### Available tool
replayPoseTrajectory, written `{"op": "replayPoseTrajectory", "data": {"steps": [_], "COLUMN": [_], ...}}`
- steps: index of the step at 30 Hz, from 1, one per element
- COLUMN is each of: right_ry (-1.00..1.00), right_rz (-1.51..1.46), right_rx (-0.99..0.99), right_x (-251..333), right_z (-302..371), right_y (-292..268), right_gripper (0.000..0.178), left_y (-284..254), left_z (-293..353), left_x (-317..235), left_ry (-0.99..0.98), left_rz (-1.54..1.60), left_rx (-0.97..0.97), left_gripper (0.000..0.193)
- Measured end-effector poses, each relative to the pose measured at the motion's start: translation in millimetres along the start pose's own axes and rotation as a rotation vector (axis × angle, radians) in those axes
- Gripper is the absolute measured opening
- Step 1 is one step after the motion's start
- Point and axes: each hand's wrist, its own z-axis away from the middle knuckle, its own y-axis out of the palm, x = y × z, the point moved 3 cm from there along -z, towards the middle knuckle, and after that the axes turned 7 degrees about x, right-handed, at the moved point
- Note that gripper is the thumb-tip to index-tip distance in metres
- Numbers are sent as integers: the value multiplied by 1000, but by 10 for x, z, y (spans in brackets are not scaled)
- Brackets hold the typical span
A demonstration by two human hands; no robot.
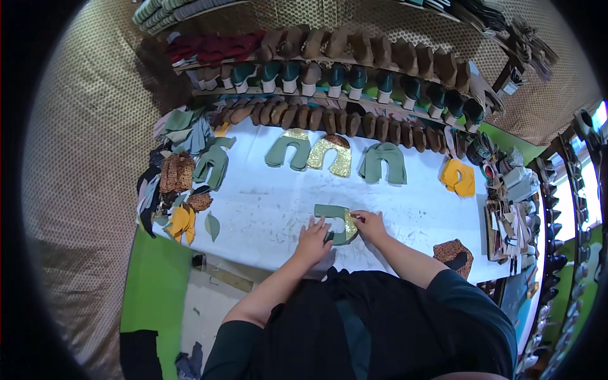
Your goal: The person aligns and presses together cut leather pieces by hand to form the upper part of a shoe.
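Observation:
A U-shaped shoe upper (330,211), green with a gold glitter section at its curved end, lies on the white table in front of me. My left hand (312,239) rests on its green part, fingers spread and lying flat. At the gold edge, my right hand (370,225) has its thumb and fingers drawn together on the piece. Farther back lie a green upper with a gold top (288,151), a gold glitter upper with a leopard-print top (329,156), and a stack of green uppers (384,163).
Yellow pieces (458,177) lie at the right, with leopard-print material (453,254) nearer me. Piled scraps (176,174) cover the table's left end. Behind the table (253,202), shelves hold rows of shoe lasts (335,76). Stacked materials (503,228) stand along the right edge.

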Motion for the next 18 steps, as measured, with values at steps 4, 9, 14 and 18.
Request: {"op": "replayPoseTrajectory", "data": {"steps": [4, 9, 14, 18], "right_ry": [8, -26, -52, -54], "right_rz": [-66, -14, 7, 30], "right_rx": [-12, 10, 12, -3], "right_x": [41, 123, 218, 290], "right_z": [98, 135, 100, 56], "right_y": [38, 10, 18, -22], "right_gripper": [30, 30, 30, 30], "left_y": [69, 84, 118, 17], "left_z": [-241, -441, -416, -400], "left_x": [-194, -196, -120, -141], "left_ry": [105, 164, 139, 141], "left_rz": [-253, -289, -291, -328], "left_rx": [157, 177, 270, 214], "left_gripper": [73, 83, 95, 102]}}
